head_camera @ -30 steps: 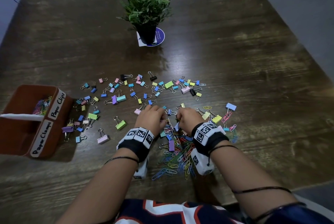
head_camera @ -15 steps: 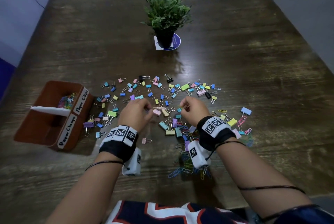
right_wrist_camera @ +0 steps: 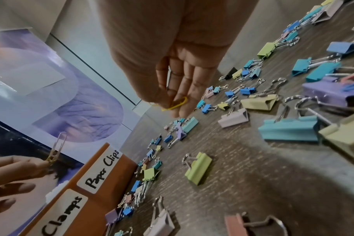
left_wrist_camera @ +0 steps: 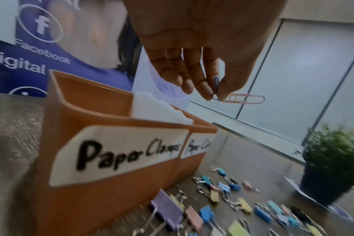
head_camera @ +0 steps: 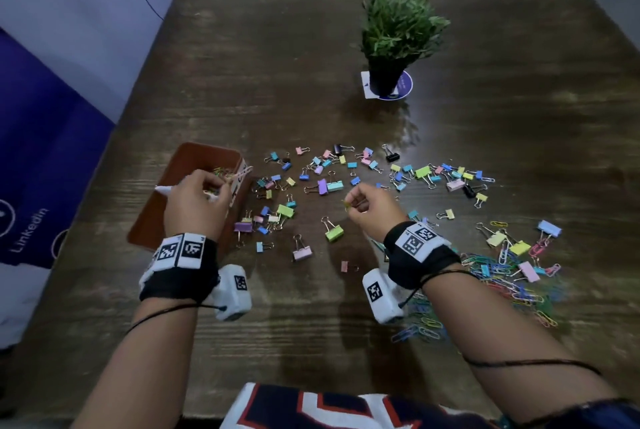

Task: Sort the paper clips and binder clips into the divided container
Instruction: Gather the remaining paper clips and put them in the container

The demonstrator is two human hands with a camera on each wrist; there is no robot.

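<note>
My left hand (head_camera: 195, 201) is up over the brown divided container (head_camera: 162, 217), near the white divider (left_wrist_camera: 152, 105). Its fingertips (left_wrist_camera: 207, 93) pinch a small bunch of paper clips (left_wrist_camera: 240, 99). A pink clip sticks out sideways from the pinch, with its long side about level, pointing away from my palm. A dark clip stands up beside it.

The container sits on the surface (head_camera: 450, 137) at my left. It has two labels on its near wall. One says "Paper Clamps" (left_wrist_camera: 119, 153) and the other says "Paper Clips" (right_wrist_camera: 102, 170). The paper clip part is the far one, and some clips (head_camera: 221, 170) already lie in it. I think my left hand only has to go a little forward, past the divider, and let go.

My right hand (head_camera: 372, 208) is in the air above the scattered binder clips (head_camera: 349, 182), to the right of the container. It is curled around a yellow paper clip (right_wrist_camera: 177, 103), which lies slanted across my fingers. This hand is farther from the container, so I think it drops second.

The big heap of paper clips (head_camera: 502, 276) lies by my right wrist, well apart from the container.
</note>
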